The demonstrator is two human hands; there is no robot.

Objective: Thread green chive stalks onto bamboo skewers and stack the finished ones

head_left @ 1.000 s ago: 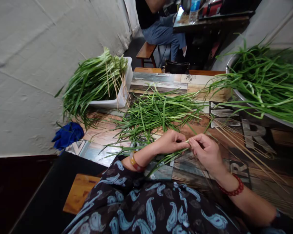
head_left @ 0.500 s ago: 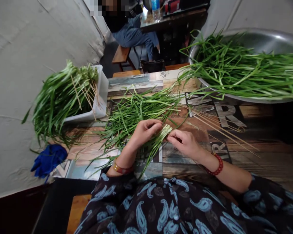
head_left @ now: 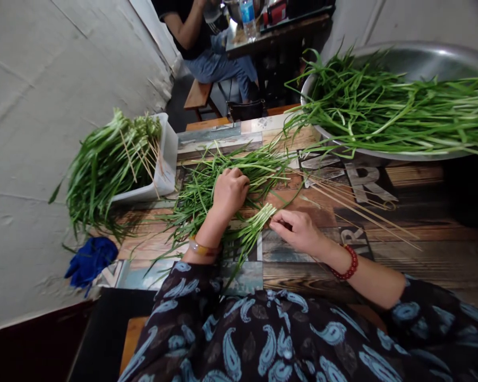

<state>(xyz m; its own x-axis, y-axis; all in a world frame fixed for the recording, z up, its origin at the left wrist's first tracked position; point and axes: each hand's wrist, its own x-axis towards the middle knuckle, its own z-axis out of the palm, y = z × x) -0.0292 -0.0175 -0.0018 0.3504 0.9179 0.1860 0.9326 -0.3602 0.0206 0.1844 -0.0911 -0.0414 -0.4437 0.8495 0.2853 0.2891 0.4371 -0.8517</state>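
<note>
Loose garlic chives (head_left: 201, 183) lie in a pile on the table. My left hand (head_left: 231, 192) is over the pile's near side with fingers curled down into the stalks; its fingertips are partly hidden. A small row of chives (head_left: 265, 213), pale ends level and leaves trailing toward me, sits beside my right hand (head_left: 292, 228). That hand is closed in a pinch at the row's edge, on a thin skewer whose end shows faintly below the palm. Several bare bamboo skewers (head_left: 362, 209) lie to the right of the pile.
At left, a white plastic tub (head_left: 167, 159) holds skewered chives (head_left: 103, 154). A large metal basin (head_left: 454, 55) heaped with chives stands at back right. A blue glove (head_left: 91, 260) lies at the left edge. Beyond, a person (head_left: 219, 66) sits by another table with a bottle (head_left: 248, 18).
My left hand has left the row of chives and moved up and left onto the loose pile, its fingers curling in. My right hand stays by the row. The view has shifted slightly.
</note>
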